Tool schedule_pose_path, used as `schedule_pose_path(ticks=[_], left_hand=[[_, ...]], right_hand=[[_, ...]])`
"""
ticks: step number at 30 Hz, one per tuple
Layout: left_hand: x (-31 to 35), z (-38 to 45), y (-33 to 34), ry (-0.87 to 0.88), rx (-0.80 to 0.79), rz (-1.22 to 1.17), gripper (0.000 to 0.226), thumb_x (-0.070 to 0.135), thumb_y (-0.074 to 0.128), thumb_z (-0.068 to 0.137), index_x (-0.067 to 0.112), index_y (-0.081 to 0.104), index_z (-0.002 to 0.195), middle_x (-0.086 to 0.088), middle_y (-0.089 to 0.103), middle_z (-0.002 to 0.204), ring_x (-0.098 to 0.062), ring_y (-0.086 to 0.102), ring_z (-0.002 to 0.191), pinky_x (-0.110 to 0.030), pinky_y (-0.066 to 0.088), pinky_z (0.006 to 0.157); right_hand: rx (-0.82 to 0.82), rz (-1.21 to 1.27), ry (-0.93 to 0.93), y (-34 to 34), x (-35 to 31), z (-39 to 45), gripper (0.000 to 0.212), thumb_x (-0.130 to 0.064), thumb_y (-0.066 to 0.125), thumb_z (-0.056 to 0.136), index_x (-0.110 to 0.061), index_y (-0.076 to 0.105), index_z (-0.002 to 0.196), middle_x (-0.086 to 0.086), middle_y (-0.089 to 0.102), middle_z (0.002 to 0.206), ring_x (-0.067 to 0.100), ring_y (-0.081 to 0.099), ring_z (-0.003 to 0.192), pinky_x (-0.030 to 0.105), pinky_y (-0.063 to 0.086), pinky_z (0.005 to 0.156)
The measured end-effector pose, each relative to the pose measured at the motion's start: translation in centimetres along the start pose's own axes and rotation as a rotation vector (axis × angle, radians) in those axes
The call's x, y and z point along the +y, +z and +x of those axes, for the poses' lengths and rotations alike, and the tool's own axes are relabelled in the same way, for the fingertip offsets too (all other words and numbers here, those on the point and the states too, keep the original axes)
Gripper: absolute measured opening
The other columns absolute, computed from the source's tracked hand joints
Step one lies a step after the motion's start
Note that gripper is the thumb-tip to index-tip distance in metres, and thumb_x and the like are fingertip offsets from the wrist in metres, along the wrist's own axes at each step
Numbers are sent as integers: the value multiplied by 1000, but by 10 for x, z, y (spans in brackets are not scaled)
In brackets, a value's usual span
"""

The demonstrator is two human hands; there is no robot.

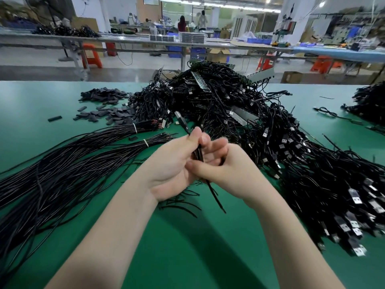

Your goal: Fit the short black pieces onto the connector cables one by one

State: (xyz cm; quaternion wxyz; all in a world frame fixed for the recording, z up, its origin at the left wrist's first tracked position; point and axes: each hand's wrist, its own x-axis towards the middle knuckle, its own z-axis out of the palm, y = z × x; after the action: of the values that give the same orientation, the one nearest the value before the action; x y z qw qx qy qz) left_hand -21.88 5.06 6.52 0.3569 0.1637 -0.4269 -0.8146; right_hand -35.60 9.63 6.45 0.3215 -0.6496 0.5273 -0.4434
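A wide workshop stretched behind the green surface (52, 105), with long benches, orange stools (91, 56) and two people standing far off at the back. Both hands met just above the middle of the surface. The left hand (173, 163) was curled, thumb and fingers closed on a thin black cable (200, 153) that ran up through its grip; the cable's connector end (180, 118) stuck out above the fingertips, pointing away from the person. The right hand (225, 165) pressed in against the left, thumb laid across toward the left palm and fingers pinching the same cable, whose loose tail (216, 197) hung down below both hands toward the person. Whether a short black piece sat on the cable inside the grip could not be told, as the fingers hid that part.

A scattered heap of short black pieces (104, 95) lay beyond and to the left of the hands, well apart from them. Left of the left hand, two tied bundles of black wires (62, 163) fanned across the surface. Directly beyond the hands and sweeping round past the right hand lay a big tangled pile of connector cables (270, 142), their metal plugs showing. Another smaller pile (368, 103) sat far off to the right.
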Motion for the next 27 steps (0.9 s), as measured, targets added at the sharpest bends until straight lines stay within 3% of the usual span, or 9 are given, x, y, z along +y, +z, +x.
schedule_pose_path(ticks=[4,7,9,13,16,18,20,23,27], left_hand=[[-4,-4,-13,-149,193,240,28,33,52,96,11,64,83,-12,74,93,-18,72,82,-25,58,66],[-19,-4,-18,-250,386,637,35,37,49,100,17,70,82,-5,72,95,-14,67,80,-21,54,61],[-29,-8,-19,-271,439,780,36,41,48,100,17,72,87,-4,71,97,-13,66,75,-24,57,60],[-48,-19,-18,-197,550,940,45,44,41,101,8,67,98,-8,70,92,-17,70,79,-35,61,75],[-61,-30,-26,91,727,1269,41,32,47,101,6,45,132,-14,48,133,-21,57,108,-27,44,95],[-69,-44,-33,404,593,1646,66,8,57,93,10,25,150,-14,26,150,-26,34,134,-33,28,112],[-81,-51,-39,581,275,1980,78,-3,61,80,15,33,150,-13,30,154,-33,27,143,-48,27,116],[-89,-52,-39,506,10,2064,62,5,51,90,19,38,149,1,40,152,-22,32,143,-45,29,114],[-91,-54,-41,616,10,2067,48,18,56,89,17,56,136,4,60,131,-16,60,115,-41,48,91]], right_hand=[[14,-333,-43,-1,17,-3,20,-32,72,82,-15,61,82,-12,57,65,4,48,56,18,40,57],[-145,-651,114,14,40,-4,22,-38,52,96,-18,44,93,3,58,90,25,55,79,34,45,69],[-187,-694,231,28,53,-8,22,-38,40,101,-18,38,91,4,54,90,28,53,80,37,44,71],[-212,-661,270,39,61,-18,22,-29,32,103,-16,38,87,2,52,82,28,51,74,36,39,65],[-209,-490,358,31,55,-24,27,-24,29,103,-8,49,96,1,52,78,17,46,63,29,36,56],[-275,-381,411,26,50,-30,27,-23,30,103,-11,52,94,-4,47,72,10,40,55,19,31,45],[-370,-375,408,23,45,-35,25,-20,31,102,-15,48,86,-5,44,69,7,37,53,13,28,41],[-496,-390,451,16,42,-37,23,-17,31,100,-18,44,81,-2,43,70,10,36,51,16,33,40],[-615,-265,572,1,46,-36,23,-31,32,103,-21,46,88,-3,37,71,8,30,46,19,29,44]])
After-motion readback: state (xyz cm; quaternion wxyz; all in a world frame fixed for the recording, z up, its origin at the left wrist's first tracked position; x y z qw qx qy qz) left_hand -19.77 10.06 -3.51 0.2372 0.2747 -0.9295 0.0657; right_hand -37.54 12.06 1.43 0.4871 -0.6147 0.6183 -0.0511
